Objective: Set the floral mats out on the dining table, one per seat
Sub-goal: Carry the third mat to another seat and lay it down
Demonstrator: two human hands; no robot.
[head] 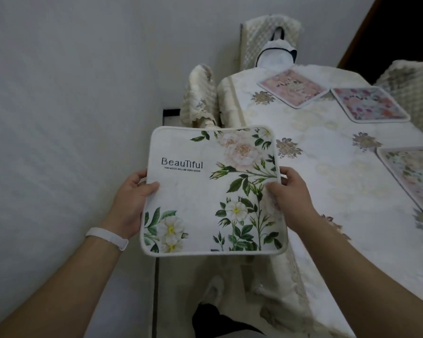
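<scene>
I hold a white floral mat point(205, 191) printed with "Beautiful", green leaves and pale flowers, flat in the air to the left of the dining table point(327, 172). My left hand point(130, 201) grips its left edge, thumb on top. My right hand point(291, 193) grips its right edge. Three more mats lie on the cream tablecloth: a pink one point(292, 87) at the far end, a pink-and-blue one point(370, 103) beside it, and a green-flowered one point(415, 176) at the right edge.
A quilted chair point(266, 40) stands at the table's far end with a white bag point(276, 57) on it. Another covered chair point(200, 93) is at the table's left side, one more at far right point(410, 89). A white wall point(71, 93) is close on my left.
</scene>
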